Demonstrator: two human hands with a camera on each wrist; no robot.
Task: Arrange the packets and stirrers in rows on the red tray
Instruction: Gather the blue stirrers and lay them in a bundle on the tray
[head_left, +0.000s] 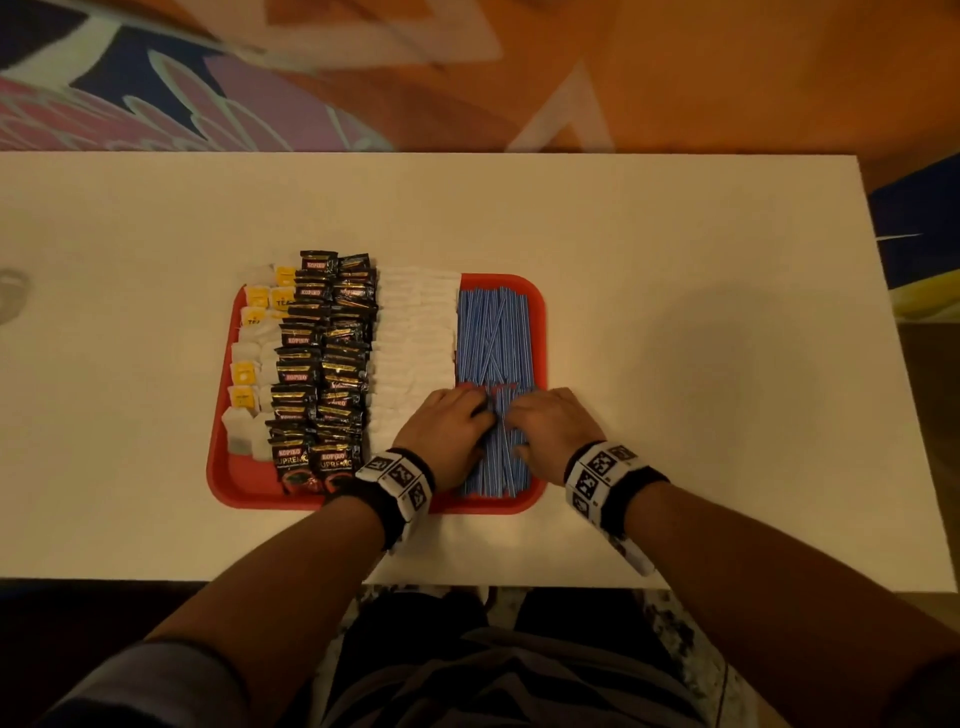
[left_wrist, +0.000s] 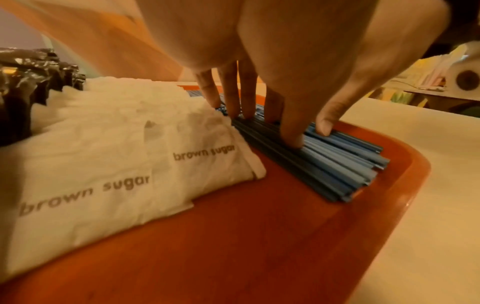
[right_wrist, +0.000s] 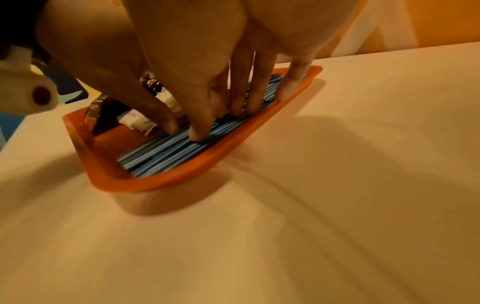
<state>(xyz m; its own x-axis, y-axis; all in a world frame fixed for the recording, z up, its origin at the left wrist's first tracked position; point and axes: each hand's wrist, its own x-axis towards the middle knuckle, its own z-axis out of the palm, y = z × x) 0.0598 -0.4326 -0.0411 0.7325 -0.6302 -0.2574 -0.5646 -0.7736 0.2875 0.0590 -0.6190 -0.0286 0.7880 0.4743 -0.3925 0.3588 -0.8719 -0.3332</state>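
Stirrers (head_left: 493, 338), light, stiff and likely to roll, lie lower right on the tray (head_left: 540, 312); both hands (head_left: 447, 426) (head_left: 550, 426) press them with straight fingers (left_wrist: 291, 135).

One red tray (head_left: 228, 478), two hands (head_left: 447, 421)

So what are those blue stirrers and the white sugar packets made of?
Blue stirrers: probably plastic, going by the smooth, thin, hollow-looking ends. Brown sugar packets: likely matte paper, since they look crinkled and carry printed lettering.
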